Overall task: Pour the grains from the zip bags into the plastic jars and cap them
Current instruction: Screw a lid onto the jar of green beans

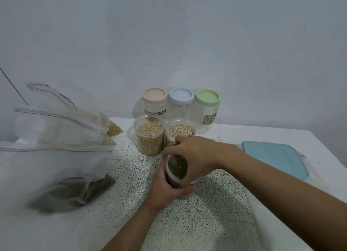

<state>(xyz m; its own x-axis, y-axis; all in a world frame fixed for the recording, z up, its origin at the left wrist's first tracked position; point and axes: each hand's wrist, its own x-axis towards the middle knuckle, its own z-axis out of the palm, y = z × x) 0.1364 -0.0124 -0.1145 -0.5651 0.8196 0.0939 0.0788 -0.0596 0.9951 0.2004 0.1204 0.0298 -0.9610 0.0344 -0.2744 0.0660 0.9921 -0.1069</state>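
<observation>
The left hand (165, 188) wraps the clear plastic jar of green beans (177, 168) low, and the right hand (197, 155) curls over its uncapped rim. Filling looks done; capping needs a lid.

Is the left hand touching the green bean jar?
Touching. The head view shows the left hand wrapped round the green bean jar, fingers curled across its wall.

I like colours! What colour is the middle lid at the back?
Middle lid is pale blue, head view.
</observation>
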